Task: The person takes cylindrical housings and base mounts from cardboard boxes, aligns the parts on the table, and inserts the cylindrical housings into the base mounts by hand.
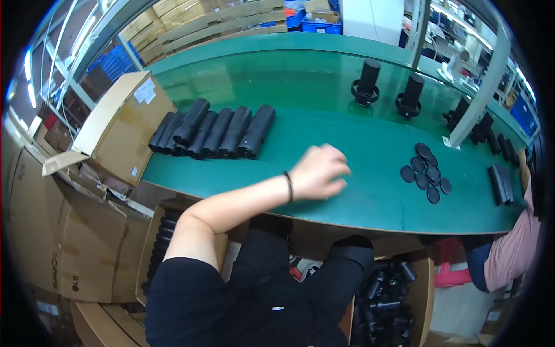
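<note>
Holds the left arm (240,202) out forward, bent at the elbow (193,223) well to the left of the fingers (340,168). Carries the wrist (283,188) nearly straight behind them. Shows the back of the left hand (317,172) upward, with fingers loosely curled and thumb (333,189) just apart on their near side.

At the back, blue crates (322,28) stand beside a white panel (370,20); a red stool (452,279) shows lower right.
</note>
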`<state>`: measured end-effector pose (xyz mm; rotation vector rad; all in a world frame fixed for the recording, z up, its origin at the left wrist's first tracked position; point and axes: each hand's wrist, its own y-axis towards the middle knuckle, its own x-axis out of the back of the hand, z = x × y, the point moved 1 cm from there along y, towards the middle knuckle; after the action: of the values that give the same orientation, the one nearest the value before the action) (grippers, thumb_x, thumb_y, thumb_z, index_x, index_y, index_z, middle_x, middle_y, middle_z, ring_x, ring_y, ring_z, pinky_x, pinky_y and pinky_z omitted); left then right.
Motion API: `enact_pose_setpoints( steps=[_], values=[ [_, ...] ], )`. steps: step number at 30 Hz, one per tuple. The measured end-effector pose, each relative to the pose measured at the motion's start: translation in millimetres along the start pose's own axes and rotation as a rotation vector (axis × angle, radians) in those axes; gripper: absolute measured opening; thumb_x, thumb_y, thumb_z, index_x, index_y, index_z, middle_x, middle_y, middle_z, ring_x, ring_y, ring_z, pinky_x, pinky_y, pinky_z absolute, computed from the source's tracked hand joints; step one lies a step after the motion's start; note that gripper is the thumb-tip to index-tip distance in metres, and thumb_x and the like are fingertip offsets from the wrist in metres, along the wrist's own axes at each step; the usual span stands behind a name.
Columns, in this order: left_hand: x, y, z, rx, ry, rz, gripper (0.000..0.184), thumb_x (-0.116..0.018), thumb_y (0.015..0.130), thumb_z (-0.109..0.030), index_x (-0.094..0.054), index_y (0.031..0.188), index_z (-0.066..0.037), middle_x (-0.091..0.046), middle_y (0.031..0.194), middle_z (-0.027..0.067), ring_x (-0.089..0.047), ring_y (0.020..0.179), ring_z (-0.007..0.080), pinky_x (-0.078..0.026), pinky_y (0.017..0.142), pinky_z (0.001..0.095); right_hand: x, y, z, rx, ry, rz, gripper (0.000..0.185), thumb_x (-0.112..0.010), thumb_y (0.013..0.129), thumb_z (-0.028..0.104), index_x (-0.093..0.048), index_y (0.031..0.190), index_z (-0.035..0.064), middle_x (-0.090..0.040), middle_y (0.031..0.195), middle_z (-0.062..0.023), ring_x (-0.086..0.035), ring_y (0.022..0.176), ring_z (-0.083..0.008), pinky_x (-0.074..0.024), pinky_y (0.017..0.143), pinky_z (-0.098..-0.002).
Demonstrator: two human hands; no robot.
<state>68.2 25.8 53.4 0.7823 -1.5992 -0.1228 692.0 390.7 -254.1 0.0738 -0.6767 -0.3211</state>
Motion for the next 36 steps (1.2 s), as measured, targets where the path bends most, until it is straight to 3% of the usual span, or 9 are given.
enact_pose_setpoints(
  steps=[4, 9, 13, 19, 23, 25, 27, 31, 36],
  values=[
    [41, -49, 65, 0.538, 0.518, 0.029, 0.051, -0.069, 0.072, -0.027, -0.054, 0.119, -0.014, -0.049, 0.112, 0.0155, -0.045, 0.109, 0.0325, -0.039, 0.083, 0.0469, 7, -32, 219, -0.089, 0.501, 0.289, 0.055, -0.07, 0.084, 0.026, -0.05, 0.128, 0.0014, -0.052, 0.123, -0.0192, -0.056, 0.101, -0.0315, -0.0522, 0.082, -0.0393],
    [40, -77, 120, 0.754, 0.644, 0.17, 0.071, -0.071, 0.074, -0.034, -0.04, 0.135, -0.017, -0.047, 0.115, 0.0213, -0.052, 0.102, 0.0338, -0.048, 0.076, 0.0446, -36, 5, 340, 0.144, 1.141, 0.626, 0.055, -0.048, 0.094, 0.036, -0.037, 0.136, 0.001, -0.042, 0.136, -0.0146, -0.035, 0.131, -0.025, -0.0209, 0.108, -0.0458],
    [35, -80, 137, 0.758, 0.591, 0.188, 0.07, -0.074, 0.073, -0.026, -0.043, 0.134, -0.015, -0.048, 0.123, 0.0324, -0.058, 0.099, 0.0375, -0.051, 0.079, 0.0415, -63, -51, 480, 0.409, 1.266, 0.983, 0.054, -0.046, 0.095, 0.032, -0.035, 0.137, 0.0003, -0.045, 0.132, -0.0161, -0.042, 0.125, -0.0259, -0.0317, 0.103, -0.0426],
    [51, -51, 138, 0.657, -1.157, -0.643, 0.062, -0.069, 0.08, -0.016, -0.041, 0.133, 0.0, -0.061, 0.103, 0.0203, -0.064, 0.084, 0.0243, -0.053, 0.075, 0.0357, -120, -179, 636, 0.711, 0.879, 1.206, 0.043, -0.051, 0.095, 0.025, -0.047, 0.132, 0.0028, -0.055, 0.114, -0.0069, -0.056, 0.101, -0.0138, -0.0464, 0.081, -0.0274],
    [40, -57, 161, 0.419, -1.891, -0.644, 0.051, -0.061, 0.087, -0.022, -0.041, 0.129, -0.001, -0.059, 0.105, 0.0124, -0.059, 0.102, 0.0217, -0.052, 0.082, 0.033, -161, -276, 719, 1.049, 0.741, 1.093, 0.044, -0.066, 0.086, 0.018, -0.054, 0.125, 0.0035, -0.057, 0.106, -0.0075, -0.058, 0.096, -0.0158, -0.0493, 0.078, -0.0284],
    [47, -61, 159, 0.417, -1.907, -0.638, 0.049, -0.059, 0.087, -0.023, -0.041, 0.129, -0.004, -0.058, 0.108, 0.0132, -0.059, 0.102, 0.0239, -0.053, 0.084, 0.0362, -205, -302, 753, 1.479, 0.641, 0.806, 0.047, -0.069, 0.082, 0.021, -0.054, 0.123, 0.0041, -0.059, 0.105, -0.0112, -0.059, 0.1, -0.0235, -0.0473, 0.084, -0.0341],
    [47, -66, 163, 0.374, -1.911, -0.603, 0.048, -0.058, 0.087, -0.023, -0.04, 0.129, -0.008, -0.055, 0.114, 0.0144, -0.059, 0.101, 0.0267, -0.054, 0.084, 0.0399, -233, -338, 777, 1.581, 0.625, 0.65, 0.048, -0.071, 0.079, 0.024, -0.053, 0.12, 0.0052, -0.059, 0.106, -0.0163, -0.057, 0.103, -0.032, -0.0448, 0.088, -0.0383],
    [41, -62, 160, 0.426, -1.924, -0.532, 0.055, -0.045, 0.092, -0.054, -0.053, 0.119, -0.006, -0.061, 0.102, 0.0131, -0.064, 0.088, 0.023, -0.056, 0.071, 0.0337, -286, -391, 809, 1.622, 0.462, 0.64, 0.046, -0.069, 0.079, 0.025, -0.051, 0.118, 0.0086, -0.057, 0.109, -0.0192, -0.058, 0.1, -0.038, -0.0466, 0.085, -0.0429],
    [37, -59, 156, 0.479, -2.0, -0.517, 0.053, -0.042, 0.094, -0.053, -0.054, 0.117, -0.007, -0.063, 0.097, 0.0122, -0.065, 0.083, 0.0235, -0.057, 0.068, 0.0326, -329, -425, 833, 1.535, 0.114, 0.694, 0.042, -0.066, 0.08, 0.025, -0.051, 0.116, 0.0086, -0.056, 0.111, -0.0218, -0.057, 0.102, -0.0401, -0.0469, 0.088, -0.0448]
  ],
)
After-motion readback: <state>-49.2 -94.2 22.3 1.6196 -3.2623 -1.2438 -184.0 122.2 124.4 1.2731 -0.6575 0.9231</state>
